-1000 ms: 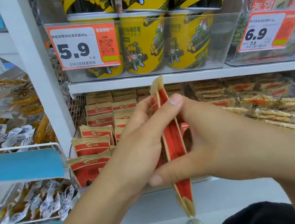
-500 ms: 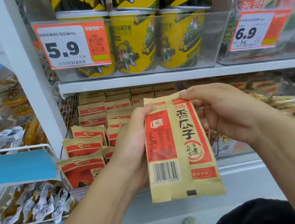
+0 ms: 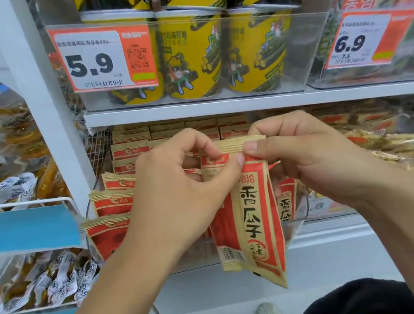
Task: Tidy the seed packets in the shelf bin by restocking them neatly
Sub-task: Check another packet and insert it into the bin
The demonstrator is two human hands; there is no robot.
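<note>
Your left hand (image 3: 176,194) and right hand (image 3: 302,155) are close together in front of the shelf bin (image 3: 296,226), both pinching the top edge of one seed packet (image 3: 252,219) between thumb and fingers. The packet hangs upright, tan and red, with 洽洽 near its top, large 香瓜子 down the face, and a barcode at its lower left. Behind it, more seed packets (image 3: 113,202) of the same red-and-tan design stand in rows inside the bin. On the shelf above, yellow tubs (image 3: 194,61) sit behind an orange price tag (image 3: 103,57) reading 5.9 and 90g; a second tag (image 3: 366,38) reads 6.9.
</note>
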